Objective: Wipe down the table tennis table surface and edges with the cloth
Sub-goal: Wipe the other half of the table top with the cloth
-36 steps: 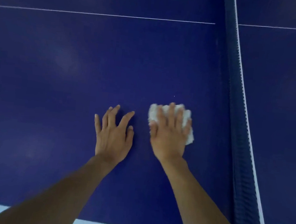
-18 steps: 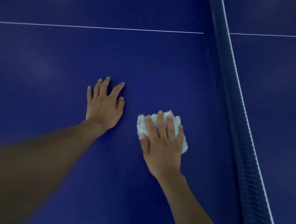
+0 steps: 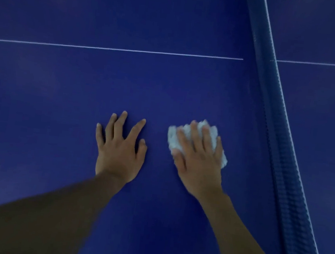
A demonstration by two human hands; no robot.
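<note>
The dark blue table tennis table (image 3: 83, 89) fills the head view. My right hand (image 3: 198, 161) lies flat with straight fingers on a small white cloth (image 3: 173, 138), pressing it onto the surface a little left of the net. The cloth shows around my fingertips and at the right of the hand. My left hand (image 3: 118, 150) rests flat on the bare surface beside it, fingers spread, holding nothing.
The blue net (image 3: 274, 121) with its white top band runs from top centre-right down to the bottom right corner. A thin white centre line (image 3: 112, 49) crosses the table beyond my hands and continues past the net.
My right hand slid the cloth toward me and left, then back away toward the net. My left hand shifted forward, then came level with the right. The table's near edge has left the view.
</note>
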